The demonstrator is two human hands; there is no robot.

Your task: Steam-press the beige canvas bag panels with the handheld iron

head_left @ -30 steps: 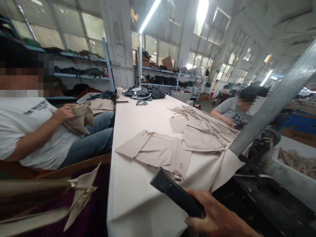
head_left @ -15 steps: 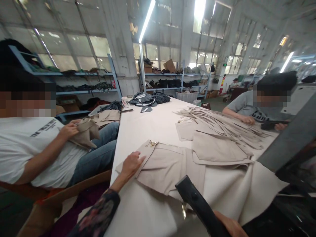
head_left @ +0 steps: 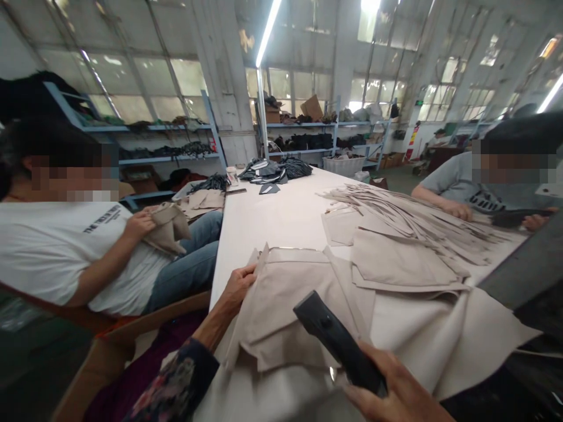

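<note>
A beige fabric piece (head_left: 290, 305), sewn in panels and with a thin metallic strip along its top edge, lies on the near part of the table. My left hand (head_left: 241, 287) pinches its raised left edge, thumb and fingers closed on the cloth. In my right hand (head_left: 391, 381) is a black handheld tool (head_left: 332, 334), clipper-like with a wide flat head. The tool's head is over the lower right of the fabric piece; whether it touches the cloth I cannot tell. A small shiny metal bit (head_left: 333, 374) shows beside the tool.
Stacked beige panels (head_left: 404, 261) and a heap of beige strips (head_left: 409, 220) lie to the right on the white table (head_left: 281, 217). Dark pieces (head_left: 275, 171) sit at its far end. One co-worker (head_left: 105, 246) sits left holding beige cloth, another (head_left: 453, 181) right. A cardboard box (head_left: 109, 357) stands at lower left.
My left hand has gone from lying on the fabric piece to gripping and lifting its left edge. My right hand has brought the black tool up and left, over the cloth. The view has shifted.
</note>
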